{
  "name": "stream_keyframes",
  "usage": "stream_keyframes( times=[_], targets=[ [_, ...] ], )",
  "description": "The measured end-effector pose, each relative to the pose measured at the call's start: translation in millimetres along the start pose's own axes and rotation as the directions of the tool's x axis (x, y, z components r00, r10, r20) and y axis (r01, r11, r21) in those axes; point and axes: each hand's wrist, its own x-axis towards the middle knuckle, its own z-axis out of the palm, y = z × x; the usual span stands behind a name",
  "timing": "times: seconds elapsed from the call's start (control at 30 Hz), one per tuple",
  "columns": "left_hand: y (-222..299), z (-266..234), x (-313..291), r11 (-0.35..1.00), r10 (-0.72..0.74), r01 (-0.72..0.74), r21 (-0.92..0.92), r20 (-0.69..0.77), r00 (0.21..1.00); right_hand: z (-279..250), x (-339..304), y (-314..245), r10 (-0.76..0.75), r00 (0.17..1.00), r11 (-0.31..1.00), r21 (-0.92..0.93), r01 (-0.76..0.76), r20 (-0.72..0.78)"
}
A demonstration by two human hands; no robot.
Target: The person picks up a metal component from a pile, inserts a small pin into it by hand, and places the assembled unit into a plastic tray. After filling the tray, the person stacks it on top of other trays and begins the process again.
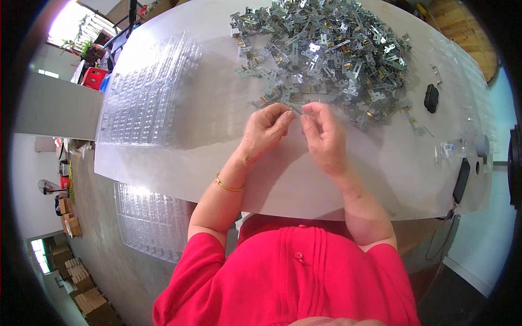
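Above centre, left hand (pixel 265 129) pinched a metal part (pixel 295 111), seemingly for steadiness; couldn't tell whether right hand (pixel 326 137) gripped!

A small black object (pixel 431 98), a clear container (pixel 457 148) and a black oblong item (pixel 461 180) lie on the counter (pixel 212 117) at the right of the frame. Upper left shows a green plant (pixel 85 49) and something red (pixel 94 78); cardboard boxes (pixel 91 301) stand lower left.

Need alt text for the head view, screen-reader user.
A left hand pinches a small metal piece, the right hand close beside it, over a pale table. Beyond them spreads a large heap of metal parts; clear plastic trays lie left, a small black object right.
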Motion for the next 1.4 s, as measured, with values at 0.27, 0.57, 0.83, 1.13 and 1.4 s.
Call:
stream_keyframes(
  times=[0.27, 0.57, 0.83, 1.13, 1.4],
  targets=[
    [-9, 4, -1, 0.990, 0.112, -0.112, 0.082, 0.002, 0.994, -1, 2, 1, -0.187, 0.982, 0.970, -0.163, 0.181, -0.020],
    [-1, 9, -5, 0.999, 0.037, -0.038, 0.004, 0.068, 0.997, -6, 6, 1, -0.191, 0.972, 0.978, -0.110, 0.176, -0.134],
    [6, -13, 2, 0.835, -0.169, 0.211, -0.508, 0.127, 0.977, -5, 3, -1, 0.015, 0.998, 0.996, 0.085, -0.011, -0.054],
    [4, -13, 2, 0.802, -0.147, 0.203, -0.561, 0.144, 0.979, -2, 1, -4, 0.027, 0.999, 0.999, 0.031, -0.026, -0.035],
    [2, -14, 2, 0.816, -0.124, 0.174, -0.552, 0.127, 0.984, -3, 2, -4, 0.017, 1.000, 0.999, -0.027, -0.017, -0.025]
  ],
)
